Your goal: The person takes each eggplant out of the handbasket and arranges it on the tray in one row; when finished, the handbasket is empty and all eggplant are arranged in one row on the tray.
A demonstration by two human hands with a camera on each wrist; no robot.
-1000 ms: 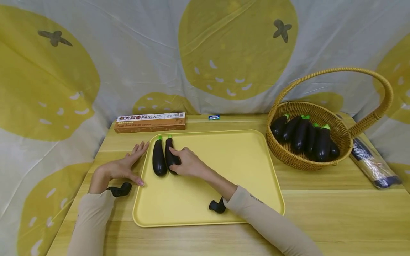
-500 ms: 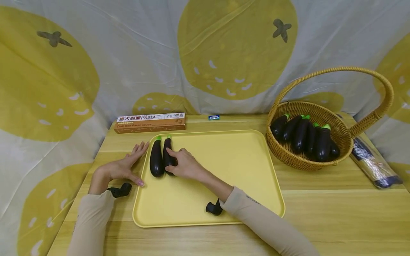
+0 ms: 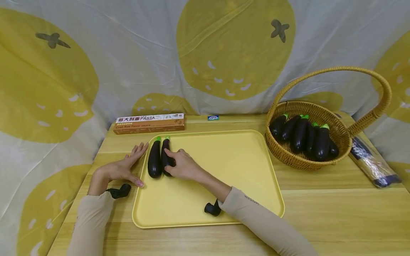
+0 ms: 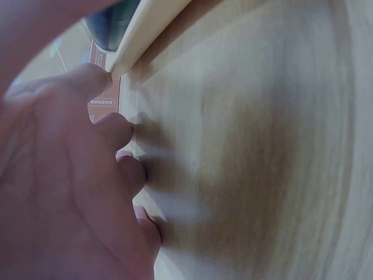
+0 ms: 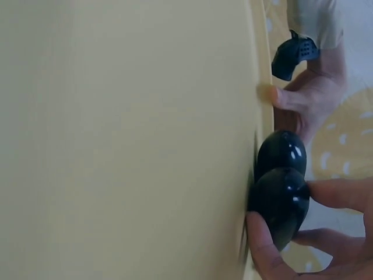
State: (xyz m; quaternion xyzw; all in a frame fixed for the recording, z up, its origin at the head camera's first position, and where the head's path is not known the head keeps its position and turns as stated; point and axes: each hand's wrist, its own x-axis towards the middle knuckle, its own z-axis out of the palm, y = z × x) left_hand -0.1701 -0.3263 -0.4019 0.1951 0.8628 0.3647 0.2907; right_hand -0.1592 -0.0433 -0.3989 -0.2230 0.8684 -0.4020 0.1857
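Pinching one eggplant [image 3: 166,158], the right hand [image 3: 183,165] spans just its width.

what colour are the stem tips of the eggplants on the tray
The stem tips of both eggplants are bright green, clearest in the head view.

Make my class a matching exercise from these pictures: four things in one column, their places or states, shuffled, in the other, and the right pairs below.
Things
1. right hand
2. left hand
3. pasta box
4. wicker basket

Places or states
A. beyond the far edge of the tray, towards the left
B. right of the tray, with several eggplants inside
C. gripping an eggplant on the tray
D. fingers spread, at the tray's left edge

Right pairs: 1-C, 2-D, 3-A, 4-B
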